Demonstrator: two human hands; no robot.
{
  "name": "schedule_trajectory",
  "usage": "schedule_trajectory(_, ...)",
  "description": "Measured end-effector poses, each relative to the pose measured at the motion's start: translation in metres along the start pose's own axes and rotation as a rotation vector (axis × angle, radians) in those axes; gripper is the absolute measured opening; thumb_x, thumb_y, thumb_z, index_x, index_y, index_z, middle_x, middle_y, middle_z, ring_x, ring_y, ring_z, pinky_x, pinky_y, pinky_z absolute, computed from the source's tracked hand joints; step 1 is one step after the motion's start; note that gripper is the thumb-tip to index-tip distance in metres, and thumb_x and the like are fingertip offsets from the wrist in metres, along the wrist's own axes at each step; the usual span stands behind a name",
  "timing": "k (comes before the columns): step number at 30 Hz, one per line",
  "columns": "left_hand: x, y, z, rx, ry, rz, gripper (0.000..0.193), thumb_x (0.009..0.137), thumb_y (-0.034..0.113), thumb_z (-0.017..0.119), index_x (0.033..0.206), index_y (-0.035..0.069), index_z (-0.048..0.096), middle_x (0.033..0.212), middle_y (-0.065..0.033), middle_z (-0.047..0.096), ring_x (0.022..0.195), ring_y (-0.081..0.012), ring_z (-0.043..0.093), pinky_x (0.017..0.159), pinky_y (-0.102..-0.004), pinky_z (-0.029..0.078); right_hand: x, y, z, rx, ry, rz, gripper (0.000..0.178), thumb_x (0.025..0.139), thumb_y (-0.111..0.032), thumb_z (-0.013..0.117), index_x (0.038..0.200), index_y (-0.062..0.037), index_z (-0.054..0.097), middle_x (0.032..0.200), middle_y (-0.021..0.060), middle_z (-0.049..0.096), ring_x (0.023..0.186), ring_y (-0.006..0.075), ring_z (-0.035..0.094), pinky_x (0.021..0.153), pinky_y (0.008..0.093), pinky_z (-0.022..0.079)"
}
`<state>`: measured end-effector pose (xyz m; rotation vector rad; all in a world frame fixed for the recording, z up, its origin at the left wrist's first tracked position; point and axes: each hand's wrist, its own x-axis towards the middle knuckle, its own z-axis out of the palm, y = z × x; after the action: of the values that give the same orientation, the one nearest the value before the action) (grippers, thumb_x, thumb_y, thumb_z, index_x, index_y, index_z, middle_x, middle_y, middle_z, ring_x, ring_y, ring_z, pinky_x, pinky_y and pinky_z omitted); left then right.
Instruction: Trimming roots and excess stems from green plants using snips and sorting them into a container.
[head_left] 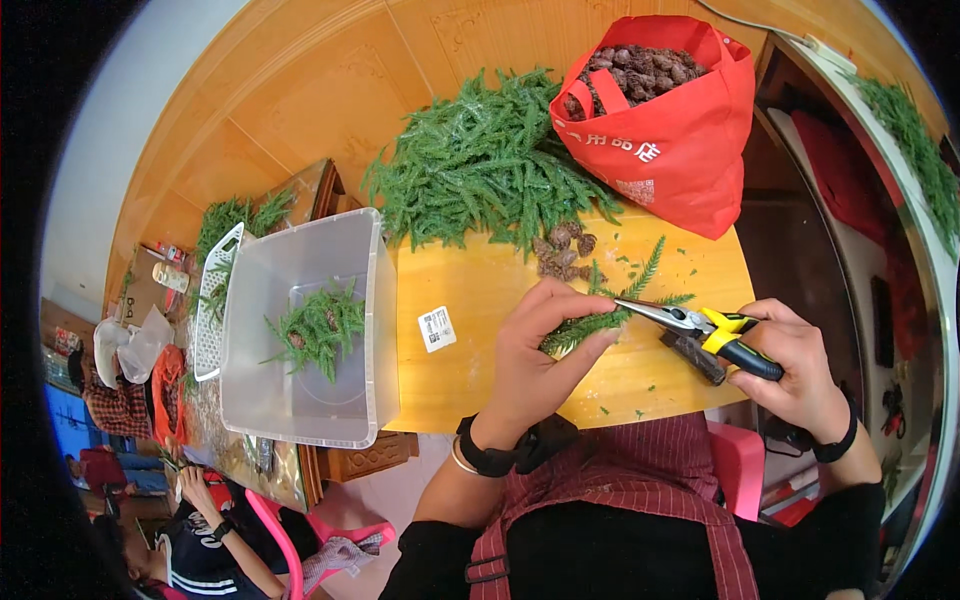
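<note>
My left hand [540,352] pinches a green pine sprig [572,332] over the near part of the yellow table [450,378]. Some of the sprig's needled tips fan out to the right, past my fingers. In my right hand [797,368] are long-nose pliers [728,335] with yellow and black handles. Their jaws reach to the sprig just beside my left fingertips; whether they grip a stem is too small to tell. A dark block-like object [694,358] lies under the pliers. Just beyond my left hand sits a small heap of brown pine cones [562,255].
Green sprigs [490,160] form a large pile at the back. A red bag [660,165] full of cones stands back right. On the left, a clear plastic bin [380,330] holds a bunch of sprigs with cones [320,325]. Another person [215,540] sits at lower left.
</note>
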<state>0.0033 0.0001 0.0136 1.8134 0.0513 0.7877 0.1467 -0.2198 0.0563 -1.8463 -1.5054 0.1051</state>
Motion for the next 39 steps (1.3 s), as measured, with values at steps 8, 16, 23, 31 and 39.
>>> schedule_trajectory(8,0.002,0.001,-0.003,0.037,-0.029,-0.055,0.023,0.069,-0.002,0.069,0.090,0.001,0.063,0.083,-0.0066,0.057,0.077,-0.0146,0.055,0.069,-0.0236,0.043,0.001,0.002,0.000,-0.041,-0.003,-0.049,0.022,0.067,-0.020,0.069,0.068,-0.0025,0.055,0.058,0.0074,0.048,0.061,0.0288,0.053,0.074,0.0388,0.046)
schedule_trajectory(16,0.005,-0.002,-0.008,0.014,-0.077,0.000,0.024,0.067,-0.004,0.070,0.089,0.002,0.063,0.085,-0.0079,0.060,0.079,-0.0167,0.057,0.070,-0.0252,0.045,0.007,0.007,-0.011,0.025,-0.097,-0.068,0.037,0.068,-0.027,0.072,0.059,-0.0028,0.046,0.051,0.0093,0.038,0.050,0.0318,0.046,0.071,0.0397,0.048)
schedule_trajectory(23,0.009,-0.002,-0.010,-0.017,-0.131,0.017,0.025,0.066,-0.005,0.069,0.089,0.004,0.064,0.086,-0.0078,0.061,0.082,-0.0179,0.059,0.073,-0.0270,0.046,0.011,0.012,-0.018,0.202,-0.197,-0.003,0.059,0.072,-0.054,0.064,0.053,-0.0035,0.040,0.050,0.0090,0.036,0.049,0.0316,0.045,0.061,0.0369,0.047)
schedule_trajectory(31,0.011,-0.002,-0.013,-0.015,-0.167,0.077,0.025,0.066,-0.006,0.068,0.088,0.005,0.065,0.086,-0.0071,0.061,0.083,-0.0191,0.059,0.074,-0.0282,0.046,0.011,0.022,-0.025,0.317,-0.372,0.088,0.039,0.076,-0.040,0.066,0.068,-0.0021,0.058,0.058,0.0102,0.052,0.053,0.0239,0.054,0.049,0.0286,0.040)
schedule_trajectory(39,0.013,0.007,-0.012,-0.062,-0.241,0.074,0.025,0.065,-0.006,0.066,0.087,0.005,0.067,0.081,-0.0057,0.057,0.083,-0.0195,0.058,0.074,-0.0285,0.046,0.014,0.033,-0.034,0.817,-0.631,0.416,0.042,0.083,-0.040,0.060,0.078,0.0013,0.064,0.063,0.0043,0.060,0.054,0.0078,0.053,0.048,0.0233,0.038)
